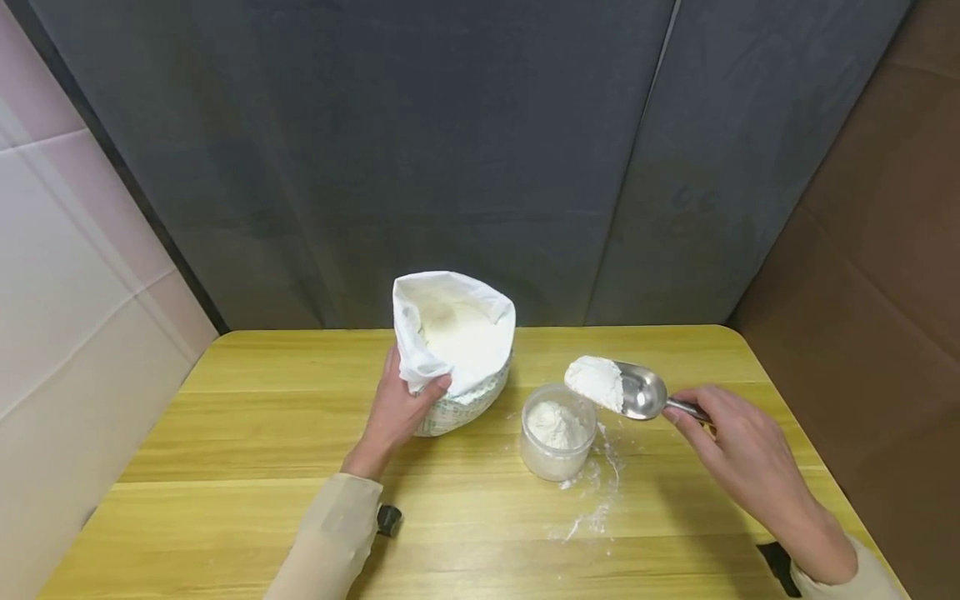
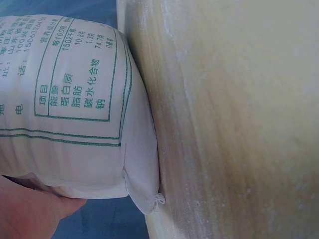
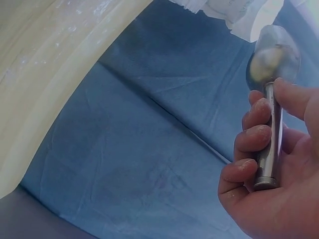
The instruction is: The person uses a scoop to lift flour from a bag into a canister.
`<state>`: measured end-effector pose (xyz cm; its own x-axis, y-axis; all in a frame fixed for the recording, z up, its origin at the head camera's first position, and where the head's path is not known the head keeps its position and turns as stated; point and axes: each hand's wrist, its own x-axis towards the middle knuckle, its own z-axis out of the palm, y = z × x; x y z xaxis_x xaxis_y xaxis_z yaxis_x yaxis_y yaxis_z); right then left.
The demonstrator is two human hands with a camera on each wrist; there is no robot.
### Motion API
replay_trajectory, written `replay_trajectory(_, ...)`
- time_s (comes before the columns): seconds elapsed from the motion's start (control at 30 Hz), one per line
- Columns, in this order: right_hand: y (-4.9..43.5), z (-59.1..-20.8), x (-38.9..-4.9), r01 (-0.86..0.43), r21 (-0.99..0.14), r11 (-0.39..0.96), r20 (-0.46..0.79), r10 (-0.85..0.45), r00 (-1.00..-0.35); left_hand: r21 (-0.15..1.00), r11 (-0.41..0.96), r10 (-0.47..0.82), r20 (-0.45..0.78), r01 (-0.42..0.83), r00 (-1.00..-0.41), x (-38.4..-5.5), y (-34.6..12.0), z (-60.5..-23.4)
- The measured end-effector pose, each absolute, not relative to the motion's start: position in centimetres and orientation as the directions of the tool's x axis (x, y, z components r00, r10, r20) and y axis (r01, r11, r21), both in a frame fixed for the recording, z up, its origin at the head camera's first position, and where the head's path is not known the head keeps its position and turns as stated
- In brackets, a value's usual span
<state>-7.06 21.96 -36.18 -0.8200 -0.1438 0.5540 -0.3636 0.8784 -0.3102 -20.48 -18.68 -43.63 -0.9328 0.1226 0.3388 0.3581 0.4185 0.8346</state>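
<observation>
My right hand [image 1: 742, 454] grips the handle of a metal scoop [image 1: 643, 392], its fingers curled round it in the right wrist view. White powder [image 1: 596, 382] heaps the front of the scoop, which hangs just above and right of a clear plastic jar [image 1: 538, 458]. A mound of the same powder stands inside that jar. With its thumb over the rim, my left hand [image 1: 397, 404] holds the open top of a white cloth bag [image 1: 457, 404] full of powder. Green printing, including a nutrition table, covers the bag's side [image 2: 75, 89] in the left wrist view.
Powder is spilled [image 1: 596, 500] on the wooden table [image 1: 285, 425] right of and in front of the jar. A dark curtain [image 1: 420, 150] hangs along the table's back edge. A pale panel [image 1: 90, 250] stands at the left, a brown one [image 1: 877, 275] at the right.
</observation>
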Motion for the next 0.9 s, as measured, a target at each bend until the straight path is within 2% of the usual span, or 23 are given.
replay_trajectory(0.47, 22.31, -36.56, -7.15, -0.371, -0.256, 0.893, 0.508, -0.202, -0.837, 0.843, 0.398, 0.123, 0.341, 0.361, -0.932, -20.45, -18.71, -43.70)
replay_trajectory(0.9, 22.29, -36.53, -7.67, -0.421, -0.163, 0.892, 0.504, -0.292, -0.813, 0.832, 0.404, 0.127, 0.361, 0.381, -0.924, -20.52, -18.67, -43.77)
